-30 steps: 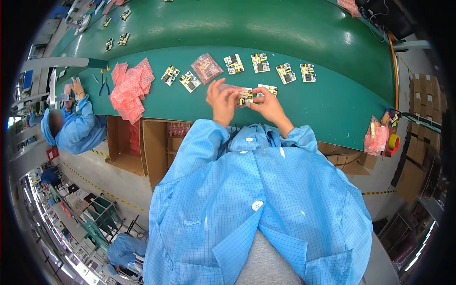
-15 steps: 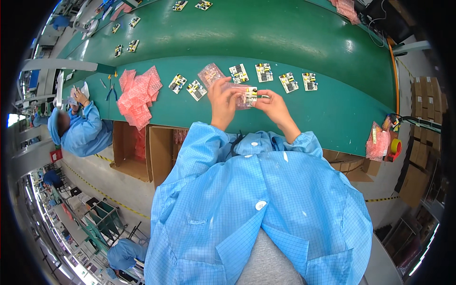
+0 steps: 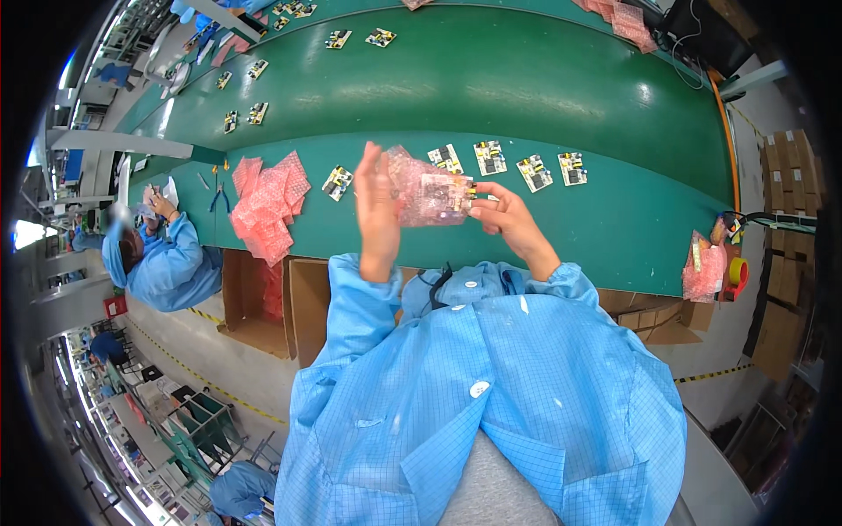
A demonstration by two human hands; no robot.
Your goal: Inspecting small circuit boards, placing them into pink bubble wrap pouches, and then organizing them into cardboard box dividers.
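Note:
My right hand (image 3: 510,219) pinches, between thumb and fingers, the right end of a circuit board (image 3: 460,191). Most of that board shows through a clear pink bubble-wrap bag (image 3: 430,209). At the bag's left side, my left hand (image 3: 377,215) is raised edge-on with fingers stretched upward and somewhat blurred; whether it touches the bag I cannot tell. Behind the held bag lies more pink bubble wrap (image 3: 402,165), partly covered. Bare boards rest on the green bench around my hands: one (image 3: 337,183) to the left, and several, including this board (image 3: 490,158), to the right.
A pile of pink bubble bags (image 3: 267,206) lies on the left, beside blue-handled pliers (image 3: 218,198). Further boards (image 3: 257,113) sit on the green surface beyond. A co-worker (image 3: 167,254) in blue is at far left. Open cartons (image 3: 254,302) stand below the bench edge. Yellow tape (image 3: 738,273) is at right.
My left hand has let go of the bag and moved left, its fingers straightening upward. The board sits deeper in the bag. The view has shifted slightly.

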